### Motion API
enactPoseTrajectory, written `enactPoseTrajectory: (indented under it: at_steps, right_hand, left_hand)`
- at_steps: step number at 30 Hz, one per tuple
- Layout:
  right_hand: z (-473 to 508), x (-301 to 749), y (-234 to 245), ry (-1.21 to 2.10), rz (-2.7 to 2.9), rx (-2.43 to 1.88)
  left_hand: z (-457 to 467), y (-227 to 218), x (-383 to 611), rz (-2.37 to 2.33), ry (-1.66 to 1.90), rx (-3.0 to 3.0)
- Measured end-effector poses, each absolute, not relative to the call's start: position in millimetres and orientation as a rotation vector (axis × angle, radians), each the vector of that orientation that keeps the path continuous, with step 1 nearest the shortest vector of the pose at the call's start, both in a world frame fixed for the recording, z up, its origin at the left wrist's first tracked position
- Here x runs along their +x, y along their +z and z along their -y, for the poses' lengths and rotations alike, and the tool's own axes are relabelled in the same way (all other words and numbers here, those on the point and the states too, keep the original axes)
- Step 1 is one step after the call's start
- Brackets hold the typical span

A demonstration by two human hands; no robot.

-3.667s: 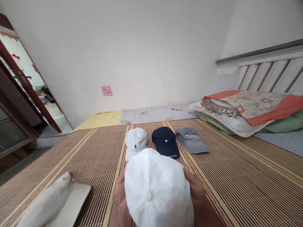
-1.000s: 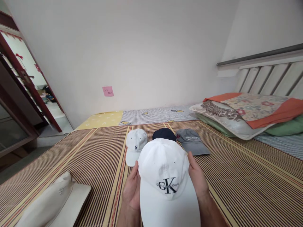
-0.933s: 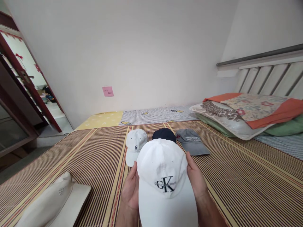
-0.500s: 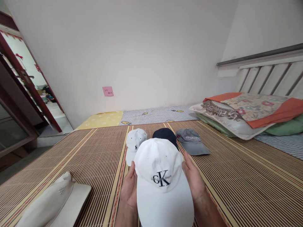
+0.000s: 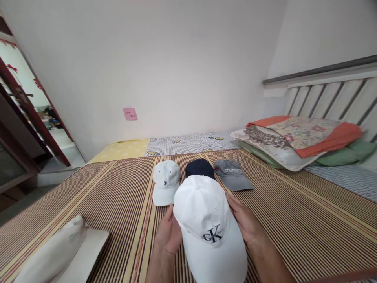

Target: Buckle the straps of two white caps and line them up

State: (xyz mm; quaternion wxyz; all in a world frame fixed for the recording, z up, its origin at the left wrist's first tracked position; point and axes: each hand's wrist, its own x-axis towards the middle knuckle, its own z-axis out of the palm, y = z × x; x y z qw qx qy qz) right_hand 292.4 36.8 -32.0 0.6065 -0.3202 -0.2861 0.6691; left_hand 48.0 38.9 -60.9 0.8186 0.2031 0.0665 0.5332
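Between my two hands is a white baseball cap (image 5: 200,208) with dark letters on its front, its brim pointing down toward me and tilted to the right. My left hand (image 5: 169,232) grips its left edge, thumb on the outside. On the opposite edge, my right hand (image 5: 243,216) is closed on the cap, fingers partly hidden behind it. Beyond it on the mat lie a pale cap (image 5: 166,179) with a small dark emblem, a navy cap (image 5: 199,168) partly covered by the held one, and a grey cap (image 5: 232,175) with white lettering.
A cream cap (image 5: 66,251) lies at the lower left of the striped bamboo mat (image 5: 123,204). Pillows (image 5: 294,137) are stacked at the right by a white headboard (image 5: 330,98). A pink note (image 5: 130,114) is stuck on the wall, and a doorway stands at the far left.
The white cap has shifted slightly right and turned, its brim swinging to the right. Both hands keep hold of it. More of the pale cap now shows, and the view has shifted slightly.
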Motion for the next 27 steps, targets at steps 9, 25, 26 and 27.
enactPoseTrajectory:
  at_steps: [9,25,26,27]
  right_hand:
    - [-33.0,368.6,-40.6,1.423,0.767,-0.886]
    - [-54.3,444.6,-57.7,1.265,0.756,-1.013]
    - [-54.8,450.1,-61.2,1.248,0.759,-1.057]
    - [-55.0,455.1,-64.7,1.236,0.753,-1.108]
  left_hand:
    - [-30.2,-65.0,102.4,-0.475,1.087,0.275]
    - [-78.2,-98.9,197.6,-0.396,1.116,0.356]
    - [-82.2,-103.3,201.4,-0.407,1.119,0.352]
    - [-85.6,-107.8,204.9,-0.42,1.12,0.344]
